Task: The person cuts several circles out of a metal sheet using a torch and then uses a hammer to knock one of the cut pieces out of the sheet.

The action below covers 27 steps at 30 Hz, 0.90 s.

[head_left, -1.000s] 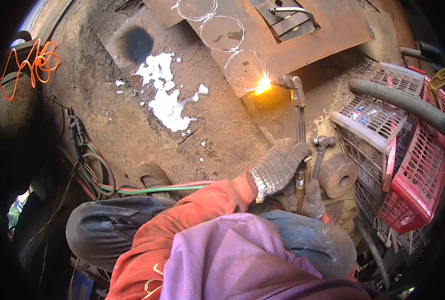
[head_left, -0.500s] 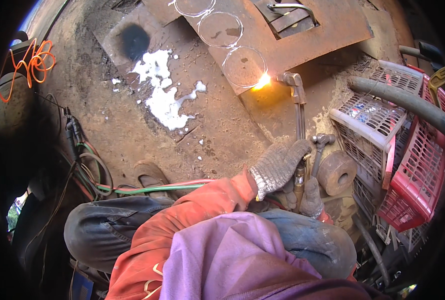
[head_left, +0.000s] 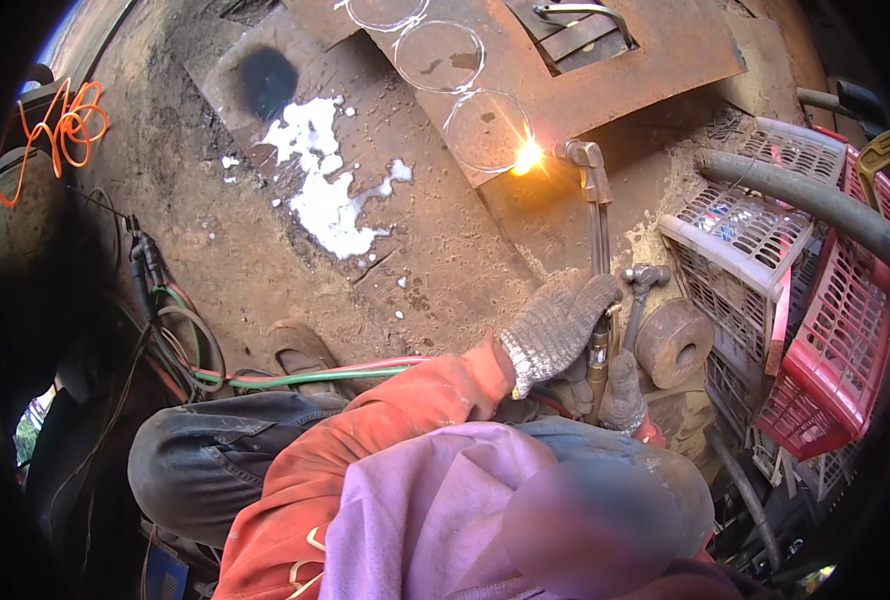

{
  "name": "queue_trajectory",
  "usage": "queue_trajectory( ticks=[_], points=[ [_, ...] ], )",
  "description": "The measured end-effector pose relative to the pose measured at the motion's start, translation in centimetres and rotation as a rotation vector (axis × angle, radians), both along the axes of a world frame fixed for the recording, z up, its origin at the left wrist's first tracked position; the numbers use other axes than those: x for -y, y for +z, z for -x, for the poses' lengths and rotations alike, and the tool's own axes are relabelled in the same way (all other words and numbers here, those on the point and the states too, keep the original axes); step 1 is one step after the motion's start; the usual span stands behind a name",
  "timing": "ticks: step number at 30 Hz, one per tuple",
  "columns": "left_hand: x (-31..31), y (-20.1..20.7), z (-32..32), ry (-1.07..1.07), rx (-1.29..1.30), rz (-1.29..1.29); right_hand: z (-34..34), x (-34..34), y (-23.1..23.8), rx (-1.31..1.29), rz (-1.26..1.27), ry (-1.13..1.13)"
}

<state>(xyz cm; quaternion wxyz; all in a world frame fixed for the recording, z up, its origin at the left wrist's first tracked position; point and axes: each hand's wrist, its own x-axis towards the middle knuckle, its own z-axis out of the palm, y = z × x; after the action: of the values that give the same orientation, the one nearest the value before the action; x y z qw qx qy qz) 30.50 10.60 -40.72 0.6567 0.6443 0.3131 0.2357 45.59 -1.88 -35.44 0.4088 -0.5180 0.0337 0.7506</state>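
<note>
Right of centre in the frame, your gloved left hand (head_left: 560,325) has its grip around the torch (head_left: 594,185); your right hand (head_left: 622,400), just below, holds its handle. The bright flame (head_left: 527,156) meets the rusty plate's (head_left: 585,100) lower edge, upper middle. A hammer (head_left: 645,280) lies just right of the torch.

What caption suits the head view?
Gloved left hand and right hand hold a torch, its flame at the edge of a rusty plate marked with white circles.
</note>
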Motion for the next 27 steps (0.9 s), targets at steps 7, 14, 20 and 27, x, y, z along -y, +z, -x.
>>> queue_trajectory(
  ticks=[7,14,20,27],
  points=[
    [-0.2,0.0,-0.1,0.016,0.041,0.004,0.1,-0.1,-0.2,0.009,0.015,-0.014],
    [-0.4,0.3,-0.1,0.000,-0.017,0.024,0.1,-0.3,-0.1,0.015,0.025,-0.019],
    [-0.8,0.9,0.1,0.005,-0.009,0.027,0.3,-0.5,0.0,0.029,0.041,-0.033],
    [-0.5,0.4,-0.2,0.020,-0.007,0.040,1.6,-1.4,0.6,0.100,0.115,-0.130]
  ],
)
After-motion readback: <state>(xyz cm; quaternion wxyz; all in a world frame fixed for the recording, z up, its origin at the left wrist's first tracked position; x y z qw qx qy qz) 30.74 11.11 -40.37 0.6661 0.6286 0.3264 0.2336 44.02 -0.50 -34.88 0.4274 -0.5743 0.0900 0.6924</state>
